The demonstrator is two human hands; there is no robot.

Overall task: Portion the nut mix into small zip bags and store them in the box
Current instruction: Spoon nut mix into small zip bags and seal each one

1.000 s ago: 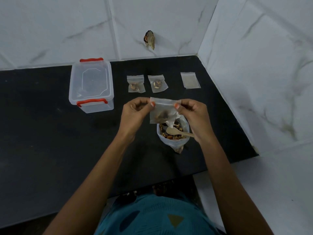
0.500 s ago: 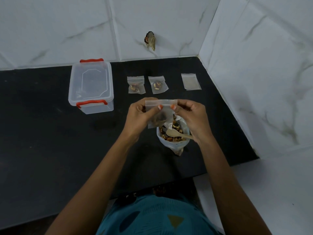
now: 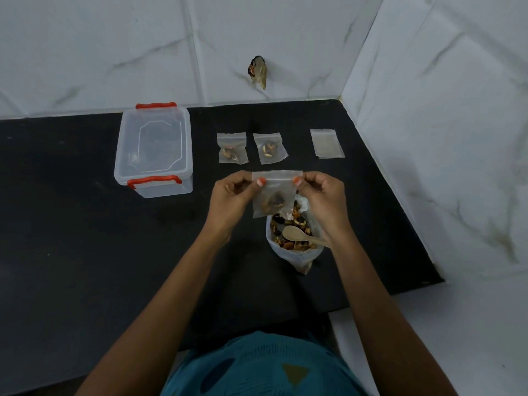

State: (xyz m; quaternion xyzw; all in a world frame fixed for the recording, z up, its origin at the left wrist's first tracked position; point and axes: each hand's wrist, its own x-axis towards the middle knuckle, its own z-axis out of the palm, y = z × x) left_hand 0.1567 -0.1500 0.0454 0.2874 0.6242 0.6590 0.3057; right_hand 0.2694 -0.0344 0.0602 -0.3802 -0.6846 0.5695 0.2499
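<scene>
I hold a small zip bag [image 3: 275,195] with a few nuts upright above the counter. My left hand [image 3: 234,195] pinches its top left corner and my right hand [image 3: 321,197] pinches its top right corner. Just below it stands the big open bag of nut mix [image 3: 294,241] with a wooden spoon [image 3: 300,235] lying in it. Two filled small zip bags [image 3: 232,148] [image 3: 270,148] lie further back. The clear box with red clasps [image 3: 154,151] sits at the left with its lid on.
An empty small zip bag [image 3: 326,143] lies at the back right near the wall corner. White marble-look tile walls bound the black counter [image 3: 85,238] at the back and right. A small brownish thing [image 3: 258,71] sticks to the back wall.
My two hands first slid together along the bag's top edge, then apart to its corners. The bag now hangs flat and level.
</scene>
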